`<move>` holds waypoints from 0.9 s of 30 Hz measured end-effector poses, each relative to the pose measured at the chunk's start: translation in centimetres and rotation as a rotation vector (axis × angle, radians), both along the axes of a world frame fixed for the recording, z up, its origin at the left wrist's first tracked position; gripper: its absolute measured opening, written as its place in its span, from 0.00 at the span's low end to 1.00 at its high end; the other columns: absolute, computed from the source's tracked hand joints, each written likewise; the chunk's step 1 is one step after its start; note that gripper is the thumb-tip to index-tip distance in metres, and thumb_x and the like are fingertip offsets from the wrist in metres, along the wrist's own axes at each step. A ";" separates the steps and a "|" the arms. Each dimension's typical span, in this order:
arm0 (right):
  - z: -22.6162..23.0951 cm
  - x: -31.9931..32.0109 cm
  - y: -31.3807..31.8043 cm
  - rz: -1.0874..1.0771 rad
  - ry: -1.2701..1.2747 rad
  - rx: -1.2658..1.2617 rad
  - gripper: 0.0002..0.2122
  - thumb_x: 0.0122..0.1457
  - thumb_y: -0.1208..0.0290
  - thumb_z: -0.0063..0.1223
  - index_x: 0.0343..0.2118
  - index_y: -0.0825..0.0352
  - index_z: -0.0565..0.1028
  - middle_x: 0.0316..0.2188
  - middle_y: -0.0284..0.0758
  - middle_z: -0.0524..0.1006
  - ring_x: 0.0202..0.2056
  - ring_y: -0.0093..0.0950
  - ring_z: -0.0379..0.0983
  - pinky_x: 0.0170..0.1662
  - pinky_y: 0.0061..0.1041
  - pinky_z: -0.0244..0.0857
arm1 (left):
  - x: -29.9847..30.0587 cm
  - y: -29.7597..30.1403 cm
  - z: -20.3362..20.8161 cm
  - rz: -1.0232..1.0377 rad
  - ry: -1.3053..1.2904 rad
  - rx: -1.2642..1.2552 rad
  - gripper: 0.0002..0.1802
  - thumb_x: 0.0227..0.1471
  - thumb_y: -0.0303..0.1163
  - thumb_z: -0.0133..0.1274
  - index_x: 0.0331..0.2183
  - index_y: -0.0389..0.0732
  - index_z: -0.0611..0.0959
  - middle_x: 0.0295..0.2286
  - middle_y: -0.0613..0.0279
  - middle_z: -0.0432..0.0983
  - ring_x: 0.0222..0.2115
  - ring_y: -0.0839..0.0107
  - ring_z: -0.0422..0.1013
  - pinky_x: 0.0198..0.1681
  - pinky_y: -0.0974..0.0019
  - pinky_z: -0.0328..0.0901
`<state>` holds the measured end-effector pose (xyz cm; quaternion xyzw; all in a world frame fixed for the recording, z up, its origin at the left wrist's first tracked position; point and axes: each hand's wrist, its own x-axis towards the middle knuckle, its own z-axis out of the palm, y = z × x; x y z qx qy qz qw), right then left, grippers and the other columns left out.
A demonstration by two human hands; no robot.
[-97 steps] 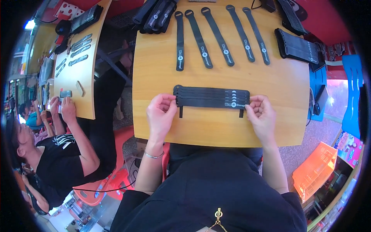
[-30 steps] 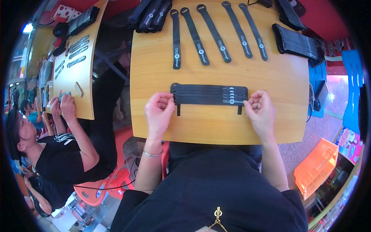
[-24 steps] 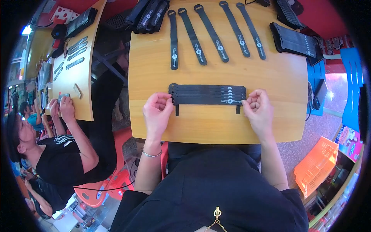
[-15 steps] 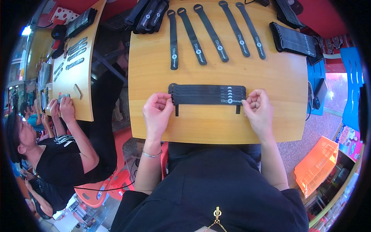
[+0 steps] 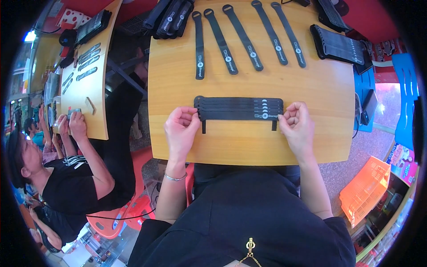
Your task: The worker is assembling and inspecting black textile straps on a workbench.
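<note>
On the wooden table (image 5: 249, 149) in front of me, several black straps (image 5: 235, 101) lie overlapped in a neat stepped row. Their round ends are at the left, and white printing shows near the right ends. The nearest strap (image 5: 227, 116) of the row is pinched at its left end by my left hand (image 5: 181, 127), fingers curled. At its right end my right hand (image 5: 296, 127) pinches it between thumb and curled fingers. Two short dark prongs (image 5: 203, 127) stick out from under the row toward me, one near each end.
Several single straps (image 5: 242, 38) with slotted ends lie spread at the back. A strap pile (image 5: 173, 20) sits back left, another bundle (image 5: 336, 44) back right. At left a person (image 5: 73, 178) works at another table (image 5: 95, 115). An orange basket (image 5: 365, 191) stands at right.
My hands and the row of straps hold still, with no visible shift. Far left, people in the background have moved slightly.
</note>
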<state>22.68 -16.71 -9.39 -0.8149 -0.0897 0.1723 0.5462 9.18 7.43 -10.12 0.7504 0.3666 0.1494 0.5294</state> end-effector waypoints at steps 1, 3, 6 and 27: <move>0.1 0.0 0.1 -0.002 -0.001 -0.008 0.12 0.49 0.82 0.56 0.34 0.68 0.65 0.20 0.29 0.70 0.20 0.13 0.68 0.24 0.14 0.63 | 0.0 0.0 0.0 0.000 -0.002 0.002 0.05 0.45 0.19 0.54 0.30 0.34 0.79 0.18 0.67 0.73 0.18 0.83 0.67 0.23 0.79 0.63; 0.1 -0.1 0.1 -0.004 -0.001 -0.016 0.12 0.49 0.82 0.56 0.34 0.68 0.65 0.20 0.29 0.71 0.20 0.13 0.68 0.24 0.14 0.63 | 0.0 0.0 0.0 0.000 0.000 -0.001 0.05 0.45 0.19 0.55 0.29 0.34 0.79 0.18 0.67 0.73 0.18 0.83 0.67 0.23 0.79 0.63; 0.0 -0.1 0.0 -0.002 -0.016 -0.021 0.13 0.49 0.82 0.57 0.34 0.68 0.65 0.21 0.30 0.71 0.20 0.14 0.68 0.24 0.14 0.64 | 0.0 0.0 0.0 0.003 0.002 -0.002 0.05 0.45 0.19 0.55 0.29 0.34 0.79 0.18 0.67 0.73 0.18 0.83 0.67 0.22 0.79 0.63; 0.2 -0.2 0.1 -0.011 -0.018 -0.009 0.14 0.49 0.83 0.57 0.38 0.68 0.66 0.22 0.29 0.66 0.19 0.16 0.67 0.22 0.16 0.61 | -1.1 -1.4 1.7 -0.235 -0.127 0.720 0.10 0.41 0.20 0.57 0.32 0.37 0.80 0.34 0.56 0.74 0.27 0.68 0.73 0.31 0.69 0.68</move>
